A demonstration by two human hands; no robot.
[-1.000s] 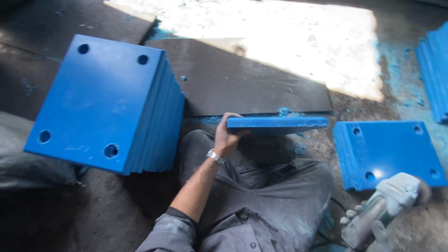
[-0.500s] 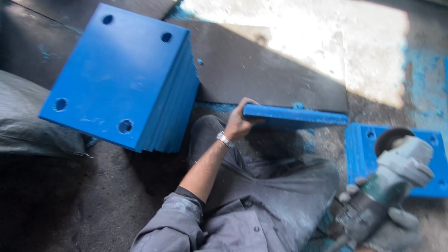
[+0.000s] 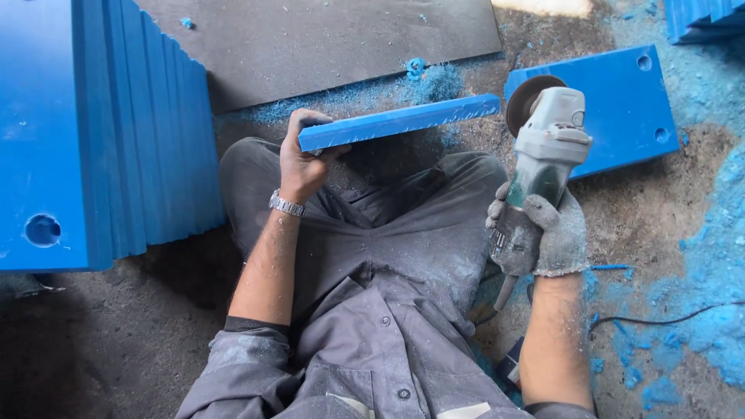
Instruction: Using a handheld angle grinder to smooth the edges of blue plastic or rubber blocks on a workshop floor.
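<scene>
Big stack of blue plates (image 3: 101, 132) fills the left side, standing on edge and leaning, a round hole showing in the near face. Far behind, a dark sheet (image 3: 326, 39) lies flat on the floor, blue shavings scattered along its near edge. Over on the right, another blue plate (image 3: 621, 109) lies flat on the ground, holes at its corners, and a further pile of blue plates (image 3: 702, 17) just peeks in at the far right corner. The floor (image 3: 683, 233) at right is dusted with blue swarf, a black cable running across it.

Centre frame, the person sits in grey work clothes, legs spread. The blue plate (image 3: 400, 122) in hand stands on edge over the lap, running from left out toward the right, its thin edge facing up. The left hand (image 3: 303, 159), bare with a metal wristwatch (image 3: 285, 205), is curled tight around the plate's left end, thumb under, fingers over the top. The right hand (image 3: 543, 233), in a grey glove, is wrapped firmly round the body of an angle grinder (image 3: 539, 163), disc pointing far, sitting just right of the plate's right end, close to it.
</scene>
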